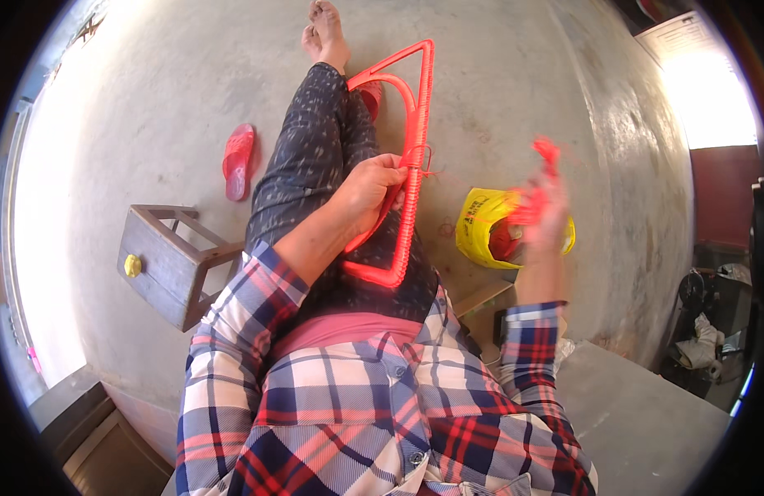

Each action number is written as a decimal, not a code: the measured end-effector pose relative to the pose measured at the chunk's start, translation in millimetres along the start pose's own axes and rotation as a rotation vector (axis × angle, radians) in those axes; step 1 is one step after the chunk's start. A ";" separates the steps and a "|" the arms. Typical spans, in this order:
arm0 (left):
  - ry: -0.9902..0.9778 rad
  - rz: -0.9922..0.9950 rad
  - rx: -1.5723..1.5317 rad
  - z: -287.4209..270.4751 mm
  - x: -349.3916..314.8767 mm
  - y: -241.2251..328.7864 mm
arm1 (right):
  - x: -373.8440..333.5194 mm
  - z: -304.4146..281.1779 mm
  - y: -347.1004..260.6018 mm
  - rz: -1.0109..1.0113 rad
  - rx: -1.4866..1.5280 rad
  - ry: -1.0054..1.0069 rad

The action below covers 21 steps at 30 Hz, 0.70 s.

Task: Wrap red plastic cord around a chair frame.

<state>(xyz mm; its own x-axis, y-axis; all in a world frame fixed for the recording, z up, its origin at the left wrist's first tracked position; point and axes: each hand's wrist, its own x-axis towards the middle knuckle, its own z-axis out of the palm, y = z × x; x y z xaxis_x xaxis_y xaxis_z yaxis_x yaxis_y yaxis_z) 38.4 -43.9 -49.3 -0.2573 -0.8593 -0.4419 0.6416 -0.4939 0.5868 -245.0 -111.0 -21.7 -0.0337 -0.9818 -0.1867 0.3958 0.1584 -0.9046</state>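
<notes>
My left hand [367, 192] is closed on a red frame [424, 99], which stands tilted above my legs. One long side of the frame is wrapped in red cord, and a curved inner bar shows near its far end. By my left fingertips a thin loose loop of red cord [428, 159] stands out from the frame. Off to the right, my right hand [550, 221], smeared by motion, grips a bundle of red cord [546, 152]. It is above a yellow plastic bag [474, 223] holding more red material [504, 241].
A wooden stool [168, 269] lies on its side at the left, with a small yellow lump [133, 265] on it. Beyond it is a red slipper [239, 161]; another slipper [371, 97] is partly behind the frame. Clutter [702, 343] stands at the far right.
</notes>
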 end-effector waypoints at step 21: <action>0.297 0.208 0.294 17.0 3.7 -8.9 | -75.8 99.6 -58.9 0.239 0.368 -0.490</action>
<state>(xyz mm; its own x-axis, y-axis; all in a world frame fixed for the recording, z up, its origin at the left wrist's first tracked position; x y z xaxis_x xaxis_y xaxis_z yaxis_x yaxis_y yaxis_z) 19.4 -45.0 -44.6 0.1003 -0.8901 -0.4446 0.4148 -0.3687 0.8318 -174.4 -56.3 83.9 0.4814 -0.8717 -0.0916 0.6316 0.4175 -0.6533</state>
